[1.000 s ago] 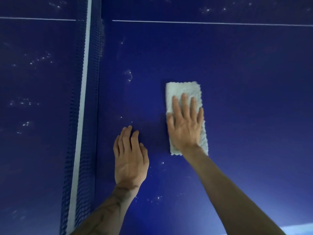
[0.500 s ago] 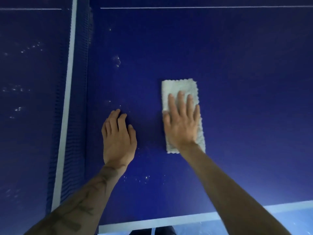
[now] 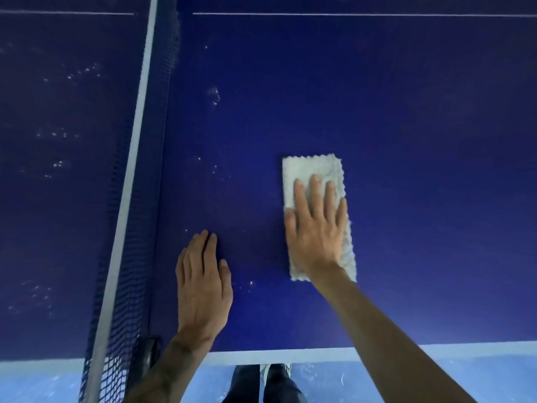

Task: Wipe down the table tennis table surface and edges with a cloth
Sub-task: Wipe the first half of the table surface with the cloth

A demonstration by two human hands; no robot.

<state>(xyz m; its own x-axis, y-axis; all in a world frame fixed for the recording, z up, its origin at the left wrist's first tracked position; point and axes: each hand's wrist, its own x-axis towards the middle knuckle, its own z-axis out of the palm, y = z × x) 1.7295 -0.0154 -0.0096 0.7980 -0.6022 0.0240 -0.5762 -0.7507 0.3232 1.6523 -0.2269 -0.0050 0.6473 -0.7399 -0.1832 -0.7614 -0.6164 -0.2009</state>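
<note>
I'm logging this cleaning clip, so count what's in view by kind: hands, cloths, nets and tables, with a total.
Bare hands: 2 (left hand, right hand)
White folded terry cloth: 1
Dark blue mesh net with white top band: 1
Dark blue table tennis table: 1
Total: 5

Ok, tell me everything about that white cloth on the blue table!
The cloth is whitish and fluffy like terry towelling, a long rectangle with wavy edges. It lies flat on the blue table tennis table, right of the net, its long side pointing away from the person. The right hand presses flat on its near part, fingers straight.
</note>
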